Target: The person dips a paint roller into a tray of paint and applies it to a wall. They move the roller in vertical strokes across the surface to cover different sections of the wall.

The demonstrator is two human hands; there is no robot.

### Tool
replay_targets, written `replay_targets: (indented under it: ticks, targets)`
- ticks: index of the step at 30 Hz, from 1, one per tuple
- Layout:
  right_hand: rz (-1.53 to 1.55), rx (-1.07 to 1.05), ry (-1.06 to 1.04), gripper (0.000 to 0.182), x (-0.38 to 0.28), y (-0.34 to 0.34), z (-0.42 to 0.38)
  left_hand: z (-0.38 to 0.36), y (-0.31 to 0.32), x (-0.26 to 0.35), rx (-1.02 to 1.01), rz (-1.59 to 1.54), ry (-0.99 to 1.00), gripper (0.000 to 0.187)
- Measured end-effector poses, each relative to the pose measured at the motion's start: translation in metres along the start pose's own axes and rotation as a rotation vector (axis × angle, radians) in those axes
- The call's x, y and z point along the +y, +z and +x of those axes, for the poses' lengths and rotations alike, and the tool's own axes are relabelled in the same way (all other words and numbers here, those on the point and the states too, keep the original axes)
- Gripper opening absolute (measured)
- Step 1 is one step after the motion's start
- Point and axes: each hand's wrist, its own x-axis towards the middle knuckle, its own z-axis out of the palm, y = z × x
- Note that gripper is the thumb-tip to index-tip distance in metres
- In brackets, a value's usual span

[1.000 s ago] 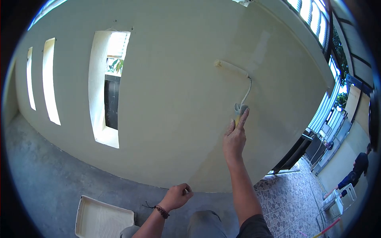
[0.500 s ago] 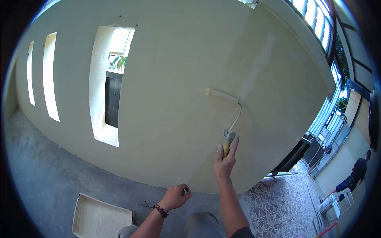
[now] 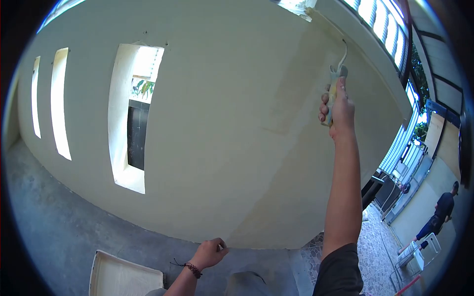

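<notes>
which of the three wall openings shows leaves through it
The widest opening, the one nearest the right hand holding the roller handle. The two narrow slits farther left show only bright light.

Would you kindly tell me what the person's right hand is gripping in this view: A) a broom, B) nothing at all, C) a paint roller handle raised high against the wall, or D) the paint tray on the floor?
C: the right hand is closed around the paint roller handle, arm stretched up along the cream wall, while the paint tray lies on the floor.
</notes>
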Motion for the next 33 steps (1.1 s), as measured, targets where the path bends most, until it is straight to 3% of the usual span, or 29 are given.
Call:
replay_targets:
  ticks: [4, 7, 11, 13, 15, 16, 18, 20, 23, 24, 26, 28, 30, 31, 33]
  targets:
    - [-0.241, 0.064, 0.0, 0.053, 0.004, 0.009, 0.033, 0.002, 0.0, -0.001, 0.009, -0.022, -0.001, 0.031]
    - [-0.325, 0.088, 0.021, 0.052, 0.039, 0.006, 0.009, 0.007, 0.0, 0.002, 0.018, -0.032, 0.006, 0.03]
    - [-0.557, 0.172, 0.106, 0.043, 0.119, 0.001, -0.064, 0.007, 0.004, 0.004, 0.059, -0.061, 0.046, 0.026]
    - [-0.565, 0.207, -0.103, 0.047, 0.22, -0.022, -0.092, 0.007, 0.002, 0.009, 0.054, -0.068, 0.032, 0.026]
    - [-0.625, 0.231, -0.156, 0.046, 0.251, -0.022, -0.128, 0.003, 0.003, 0.011, 0.051, -0.07, 0.02, 0.026]
    - [-0.622, 0.227, -0.154, 0.046, 0.238, -0.017, -0.128, 0.002, 0.003, 0.011, 0.054, -0.065, 0.028, 0.027]
    - [-0.513, 0.252, 0.115, 0.035, 0.198, -0.005, -0.12, 0.002, 0.001, 0.01, 0.061, -0.054, 0.028, 0.027]
    - [-0.493, 0.216, 0.264, 0.037, 0.123, 0.013, -0.101, 0.0, 0.002, 0.009, 0.038, -0.04, 0.029, 0.028]
    - [-0.512, 0.224, 0.185, 0.04, 0.102, 0.018, -0.077, -0.001, 0.006, 0.005, 0.069, -0.006, 0.039, 0.028]
    - [-0.512, 0.222, 0.188, 0.04, 0.115, 0.014, -0.078, -0.001, 0.006, 0.007, 0.068, -0.005, 0.035, 0.028]
    - [-0.611, 0.241, -0.016, 0.034, 0.169, 0.003, -0.093, 0.0, 0.007, 0.009, 0.055, -0.021, 0.027, 0.028]
    - [-0.629, 0.211, -0.006, 0.028, 0.214, -0.001, -0.142, 0.002, 0.01, 0.011, 0.042, -0.013, 0.026, 0.027]
    - [-0.618, 0.234, -0.243, 0.037, 0.276, -0.006, -0.198, 0.002, 0.012, 0.011, 0.029, -0.004, 0.021, 0.027]
    - [-0.618, 0.227, -0.236, 0.037, 0.283, -0.007, -0.219, 0.002, 0.013, 0.011, 0.043, 0.023, 0.055, 0.027]
    - [-0.627, 0.116, 0.057, 0.029, 0.289, -0.008, -0.248, -0.003, 0.015, 0.012, 0.059, 0.048, 0.078, 0.028]
